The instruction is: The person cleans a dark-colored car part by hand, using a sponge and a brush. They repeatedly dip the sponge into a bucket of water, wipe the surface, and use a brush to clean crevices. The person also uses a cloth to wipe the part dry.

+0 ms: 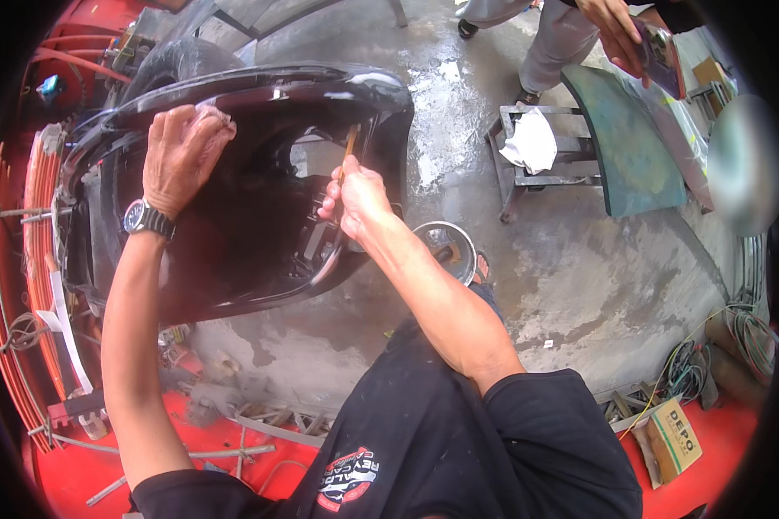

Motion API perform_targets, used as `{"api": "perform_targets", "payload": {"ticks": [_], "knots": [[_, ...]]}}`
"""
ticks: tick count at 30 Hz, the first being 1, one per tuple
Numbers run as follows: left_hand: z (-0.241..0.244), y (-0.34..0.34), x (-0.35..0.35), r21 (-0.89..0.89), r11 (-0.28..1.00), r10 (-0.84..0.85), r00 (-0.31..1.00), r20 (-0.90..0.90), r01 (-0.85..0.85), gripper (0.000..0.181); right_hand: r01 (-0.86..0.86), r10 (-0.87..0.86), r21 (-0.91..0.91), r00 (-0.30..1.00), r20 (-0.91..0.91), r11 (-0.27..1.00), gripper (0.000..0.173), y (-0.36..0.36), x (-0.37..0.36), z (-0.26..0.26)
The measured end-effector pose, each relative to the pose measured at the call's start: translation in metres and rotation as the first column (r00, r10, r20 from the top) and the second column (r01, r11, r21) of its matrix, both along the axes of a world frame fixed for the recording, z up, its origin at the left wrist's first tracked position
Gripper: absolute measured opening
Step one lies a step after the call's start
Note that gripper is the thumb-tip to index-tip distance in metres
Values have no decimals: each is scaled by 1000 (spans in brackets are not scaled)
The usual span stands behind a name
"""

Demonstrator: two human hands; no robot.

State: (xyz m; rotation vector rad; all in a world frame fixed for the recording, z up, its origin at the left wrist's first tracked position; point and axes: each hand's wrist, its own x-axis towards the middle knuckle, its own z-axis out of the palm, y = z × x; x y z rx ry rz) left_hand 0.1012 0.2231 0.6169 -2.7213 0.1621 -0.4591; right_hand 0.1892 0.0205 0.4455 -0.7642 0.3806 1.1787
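Note:
A glossy black car body part, seemingly a bumper cover (247, 305), lies before me with its hollow side up. My left hand (178, 152), with a watch on the wrist, is at its far rim, clutching a crumpled pinkish cloth (215, 133). Near the right end of the part, my right hand (357, 198) grips a thin brush (350, 144) by its wooden handle. The tip of the brush is close to the inner edge; whether it touches cannot be told. Below my right forearm, a round metal container (469, 243) stands with a brownish object inside.
Another person (558, 42) stands at the upper right, holding a phone (665, 61). A metal stand (565, 144) bears a white cloth (531, 141) beside a greenish curved panel (630, 149). Coiled cables (688, 370) and a cardboard box (672, 438) lie lower right; copper-coloured rods (13, 292) line the left.

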Motion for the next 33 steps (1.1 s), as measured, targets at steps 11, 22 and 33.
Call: {"api": "perform_targets", "payload": {"ticks": [11, 22, 33], "knots": [[0, 3, -4, 26, 999, -32, 999, 10, 32, 26, -80, 266, -312, 740, 617, 947, 46, -54, -52, -69], [-4, 12, -7, 11, 998, -68, 997, 23, 67, 29, 288, 611, -545, -485, 626, 787, 38, -67, 74, -41], [8, 10, 1, 39, 985, -173, 980, 95, 170, 18, 42, 658, -680, -305, 689, 732, 45, -75, 73, -46]]}}
